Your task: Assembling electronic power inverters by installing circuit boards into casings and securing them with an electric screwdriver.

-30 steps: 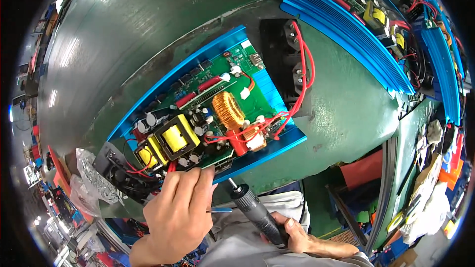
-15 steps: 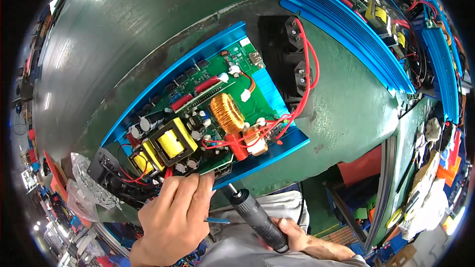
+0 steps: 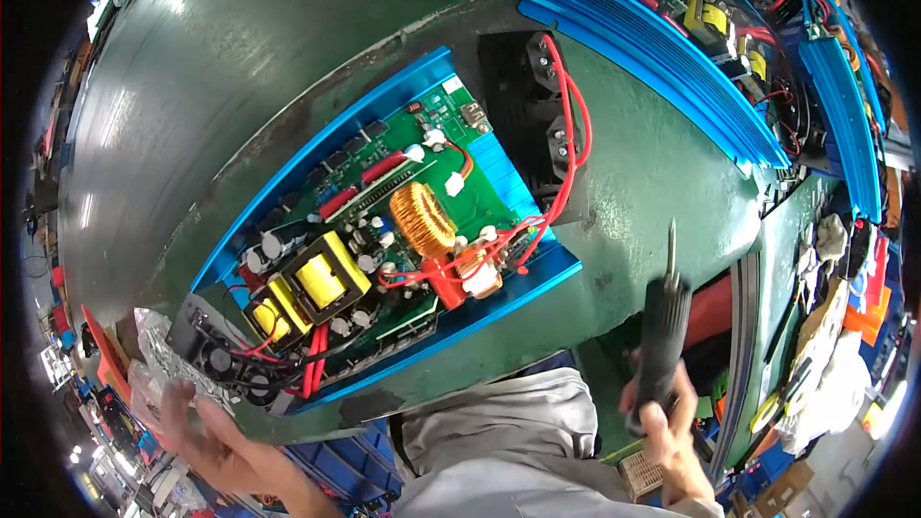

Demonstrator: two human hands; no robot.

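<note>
Head view: note 1 blue housing (image 3: 539, 279) on green bench (image 3: 638, 216). Grips black driver (image 3: 664, 331) in tightly wrapped right hand (image 3: 666, 414); shows left hand (image 3: 230, 449) open-fingered, blurred, seemingly empty. Judge as driver handling; next, calls for bit (image 3: 673, 251) clear of red wires (image 3: 554, 212).
</note>
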